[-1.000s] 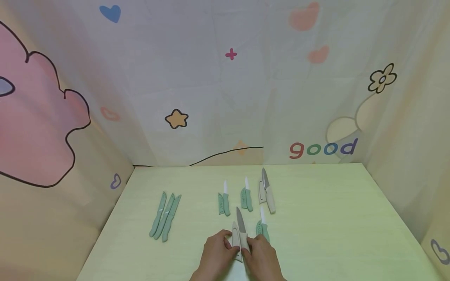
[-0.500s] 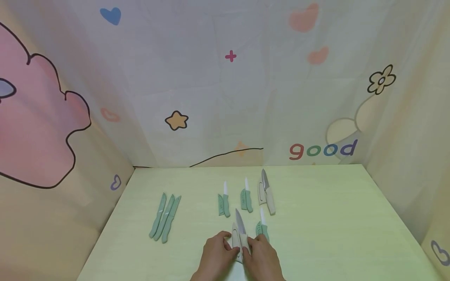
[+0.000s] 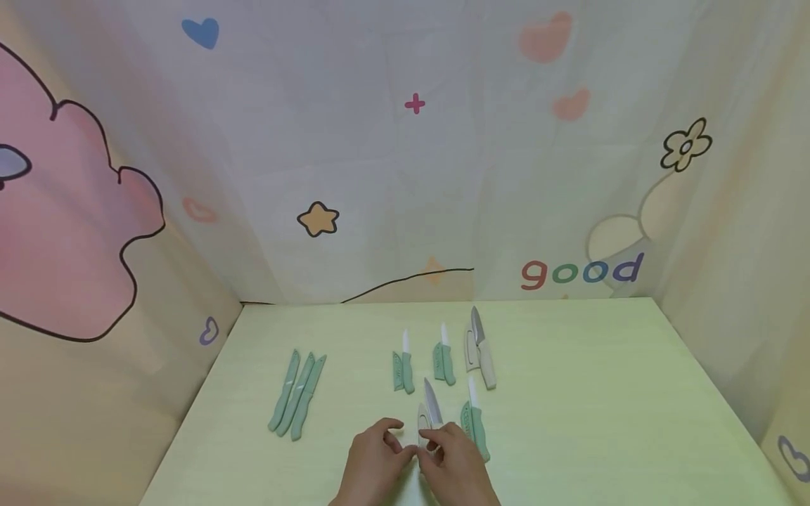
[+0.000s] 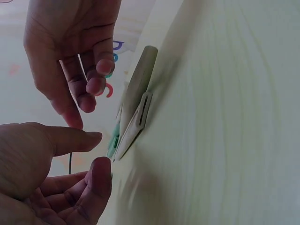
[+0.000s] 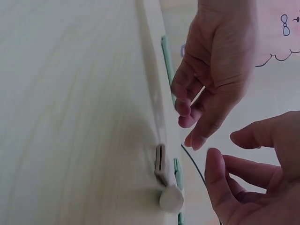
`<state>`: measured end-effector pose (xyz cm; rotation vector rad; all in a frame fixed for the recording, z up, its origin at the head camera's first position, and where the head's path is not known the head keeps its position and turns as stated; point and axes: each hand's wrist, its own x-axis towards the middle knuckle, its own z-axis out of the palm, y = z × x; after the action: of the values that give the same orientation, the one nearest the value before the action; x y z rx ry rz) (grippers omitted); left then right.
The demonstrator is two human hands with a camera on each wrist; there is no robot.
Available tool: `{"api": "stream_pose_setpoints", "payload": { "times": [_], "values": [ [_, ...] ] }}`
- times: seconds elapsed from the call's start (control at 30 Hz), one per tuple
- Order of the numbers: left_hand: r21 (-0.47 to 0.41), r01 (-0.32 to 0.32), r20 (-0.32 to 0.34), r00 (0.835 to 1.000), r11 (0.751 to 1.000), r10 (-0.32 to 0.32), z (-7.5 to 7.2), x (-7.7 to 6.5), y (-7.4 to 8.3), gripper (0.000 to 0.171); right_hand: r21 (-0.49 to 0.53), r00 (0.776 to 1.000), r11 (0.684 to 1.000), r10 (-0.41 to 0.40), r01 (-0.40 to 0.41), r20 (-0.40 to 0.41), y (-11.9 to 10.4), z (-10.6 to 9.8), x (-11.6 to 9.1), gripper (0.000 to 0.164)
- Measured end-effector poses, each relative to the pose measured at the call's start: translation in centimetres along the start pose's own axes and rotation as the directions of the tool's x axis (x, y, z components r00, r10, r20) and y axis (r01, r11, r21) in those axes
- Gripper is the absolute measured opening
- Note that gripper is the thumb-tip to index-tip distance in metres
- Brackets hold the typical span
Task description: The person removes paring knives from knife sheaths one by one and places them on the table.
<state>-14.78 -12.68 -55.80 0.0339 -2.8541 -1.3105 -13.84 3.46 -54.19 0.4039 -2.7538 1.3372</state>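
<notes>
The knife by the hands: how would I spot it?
On the table, find the right hand. Beyond it, the knife points its grey blade away. The green knife beside it has a white blade; the other grey-bladed knife lies farther back.

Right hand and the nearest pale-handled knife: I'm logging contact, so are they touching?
Apart. The left wrist view shows it: the printed curtain is visible between the right hand and the pale-handled knife.

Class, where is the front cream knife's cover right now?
In the head view, the cover lies low and central, just left of the knife, partly hidden by the right hand.
</notes>
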Motion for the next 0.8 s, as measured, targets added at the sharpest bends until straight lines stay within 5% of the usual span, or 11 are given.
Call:
{"api": "stream_pose_setpoints", "payload": {
  "times": [0.27,0.53,0.8],
  "values": [
    [-0.025,0.038,-0.011,0.999,0.999,-0.038,-2.1,-0.6,-1.0,0.04,0.3,0.983,0.945,0.078,-0.127,0.168,-1.3,1.1,0.3,0.034],
    [0.004,0.116,-0.083,0.99,0.993,-0.115,-4.3,-1.0,-2.2,0.042,0.575,0.942,0.766,0.118,-0.288,0.314,-2.9,3.3,1.1,0.04],
    [0.128,0.114,-0.219,0.972,0.985,-0.084,-6.9,-1.1,-3.9,0.047,0.653,0.932,0.687,0.098,-0.318,0.35,-4.2,5.5,2.2,0.045]
  ]
}}
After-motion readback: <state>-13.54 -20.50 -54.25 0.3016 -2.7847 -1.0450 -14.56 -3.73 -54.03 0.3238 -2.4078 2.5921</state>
